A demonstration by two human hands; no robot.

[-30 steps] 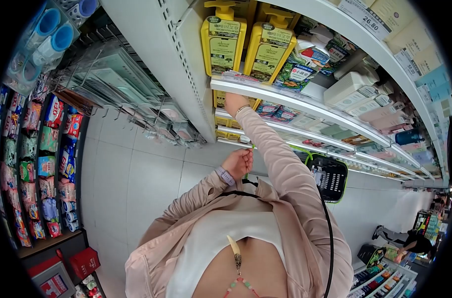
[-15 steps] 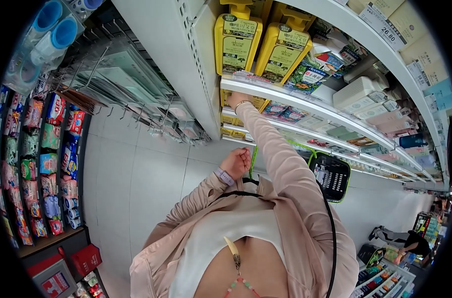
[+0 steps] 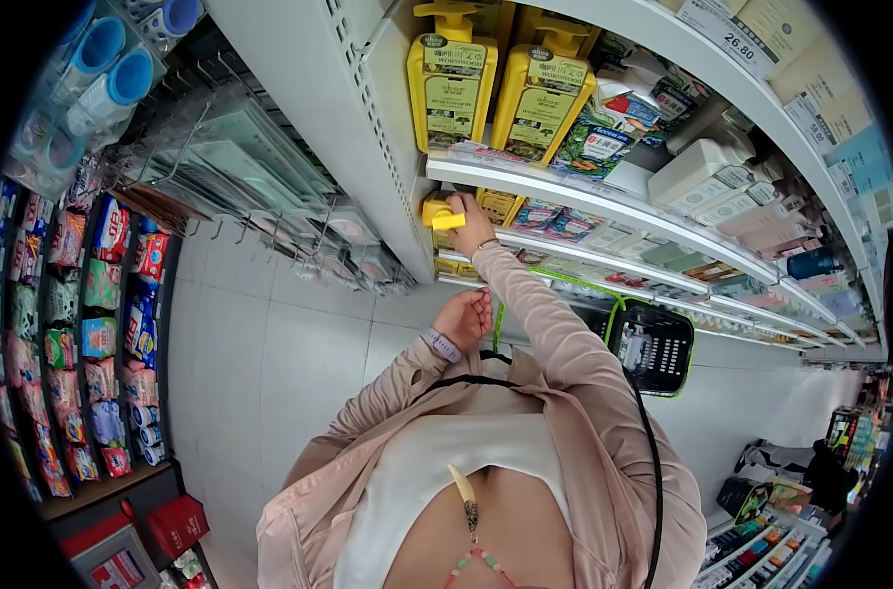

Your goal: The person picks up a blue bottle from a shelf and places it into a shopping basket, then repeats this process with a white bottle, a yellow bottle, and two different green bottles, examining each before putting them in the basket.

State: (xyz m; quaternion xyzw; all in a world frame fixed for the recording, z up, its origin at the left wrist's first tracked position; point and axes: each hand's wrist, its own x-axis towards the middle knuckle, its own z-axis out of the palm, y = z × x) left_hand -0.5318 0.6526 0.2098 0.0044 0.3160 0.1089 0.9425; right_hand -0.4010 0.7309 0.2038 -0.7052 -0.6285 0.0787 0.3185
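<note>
My right hand reaches to a lower shelf, its fingers closed round a yellow pump bottle. The bottle's pump head points toward me, and its lower part is hidden. More yellow bottles stand on that shelf beside my hand. In front of my chest, my left hand is closed with curled fingers. A green basket handle runs close by its fingertips; whether they grip anything is hidden. Partly behind my right arm hangs a black shopping basket with a green rim and some items inside.
Large yellow pump bottles and boxes fill the upper shelf. A white side panel borders the shelving on the left. Hanging packs on hooks and a rack of packets stand farther left. A person is at far right.
My right hand has come outward from under the upper shelf, bringing a yellow pump bottle into sight at the shelf's edge. My left hand stays nearly in place.
</note>
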